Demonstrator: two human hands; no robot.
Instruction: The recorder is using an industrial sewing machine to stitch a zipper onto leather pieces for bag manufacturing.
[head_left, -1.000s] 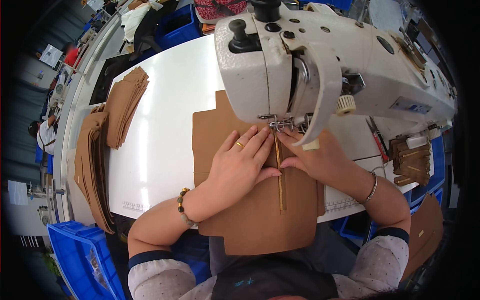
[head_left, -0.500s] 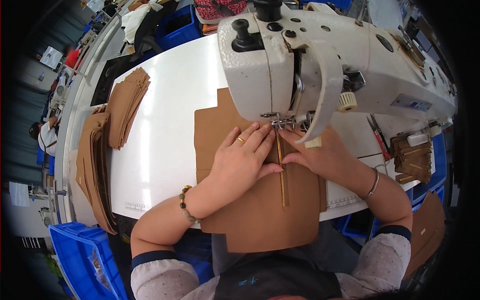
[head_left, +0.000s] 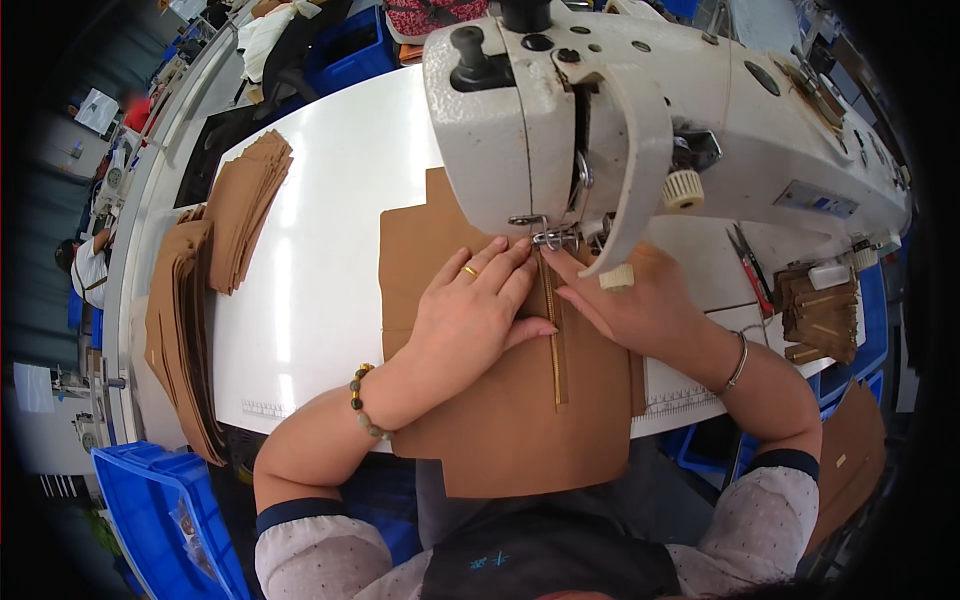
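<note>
A brown flat panel (head_left: pixel 490 430) lies under the head of a white sewing machine (head_left: pixel 480 150) and hangs over the table's near edge. A narrow strip with a gold-toothed zipper (head_left: pixel 556 350) runs down its middle from the metal presser foot (head_left: pixel 552 238). My left hand (head_left: pixel 470 310) rests flat on the panel left of the zipper, fingers stretched toward the foot and thumb near the teeth. On the other side lies my right hand (head_left: pixel 640 305), its index finger extended by the foot and its thumb apart. The machine's curved guard partly hides the right fingers.
Stacks of brown pieces (head_left: pixel 180 330) stand at the table's left. Red-handled snips (head_left: pixel 752 270) and a bundle of small brown pieces (head_left: pixel 815 315) lie at the right. A blue crate (head_left: pixel 165 510) sits lower left. A brown panel (head_left: pixel 850 460) hangs lower right.
The whole view has shifted slightly. My right thumb has slid along the zipper toward the presser foot. My left hand and the panel keep nearly the same place under the machine.
</note>
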